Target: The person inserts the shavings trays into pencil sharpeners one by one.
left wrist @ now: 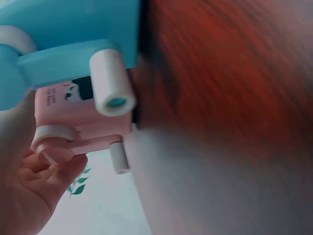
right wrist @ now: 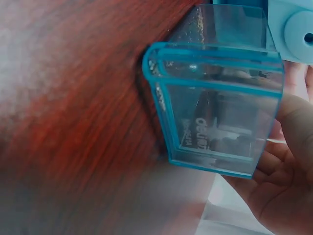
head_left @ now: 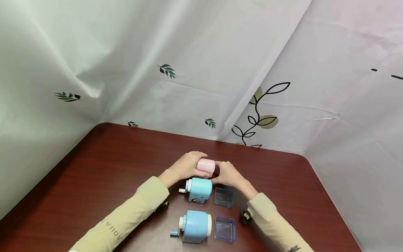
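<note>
My left hand (head_left: pixel 188 165) grips a pink crank pencil sharpener (head_left: pixel 206 165) from its left side, with the thumb at the near side. In the left wrist view the left hand (left wrist: pixel 36 196) lies beside the pink sharpener's crank. My right hand (head_left: pixel 228 174) holds the right end of the pink sharpener between thumb and fingers; the lower part there is hidden. A turquoise pencil sharpener (head_left: pixel 200 188) stands just nearer, its crank to the left. Its clear shavings drawer (right wrist: pixel 215 112) sits apart on its right, partly covering the right hand (right wrist: pixel 279 196) in the right wrist view.
Nearest the front stands a blue pencil sharpener (head_left: pixel 196 225), with a purple-tinted clear drawer (head_left: pixel 225 229) to its right. All rest on a dark red wooden table (head_left: pixel 126 157). White patterned cloth (head_left: pixel 189 98) hangs behind it.
</note>
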